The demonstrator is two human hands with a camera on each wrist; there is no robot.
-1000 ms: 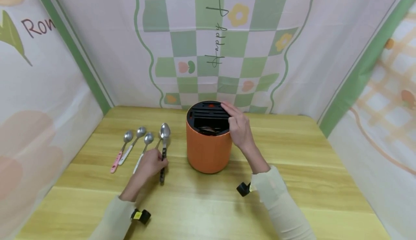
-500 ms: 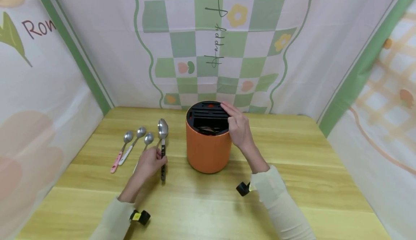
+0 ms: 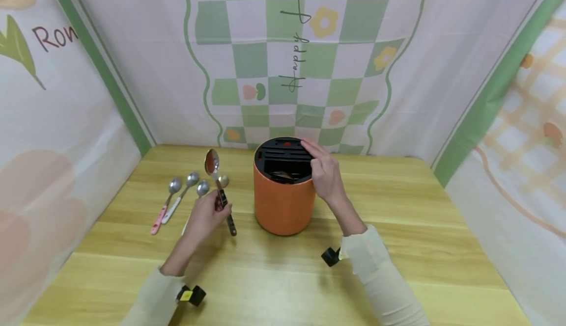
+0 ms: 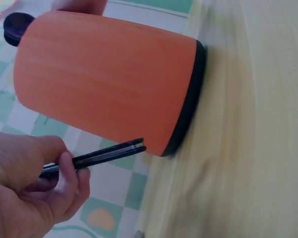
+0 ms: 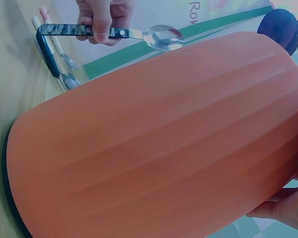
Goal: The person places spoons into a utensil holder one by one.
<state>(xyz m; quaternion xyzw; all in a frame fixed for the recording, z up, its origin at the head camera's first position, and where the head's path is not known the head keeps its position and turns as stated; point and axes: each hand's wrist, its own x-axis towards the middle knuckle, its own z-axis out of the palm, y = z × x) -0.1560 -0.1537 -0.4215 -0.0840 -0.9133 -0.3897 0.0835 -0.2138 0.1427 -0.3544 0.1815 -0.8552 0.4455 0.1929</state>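
Note:
In the head view my left hand [image 3: 207, 213] pinches a metal spoon [image 3: 212, 161] by its black, riveted handle. The bowl points away and the handle slants back over the table. The right wrist view shows thumb and fingers on that handle. To the right stands an orange ribbed utensil holder [image 3: 283, 208], its black slotted insert [image 3: 285, 154] on top and a brownish thing partly visible in its large opening. My right hand [image 3: 326, 174] rests on the holder's right rim, straight fingers on the insert's edge. Just behind the held spoon lies another spoon [image 3: 223, 181], its handle hidden.
Left of my left hand lie a pink-handled spoon [image 3: 159, 219], a white-handled spoon [image 3: 170, 212] and another spoon [image 3: 202, 187], partly covered by the hand. The wooden table [image 3: 380, 193] ends at a printed cloth backdrop [image 3: 247, 61], with cloth on both sides.
My left hand has raised the black-handled spoon slightly and swung its bowl leftward and its handle end rightward, uncovering the bowl of the spoon behind. The right hand and holder have not moved.

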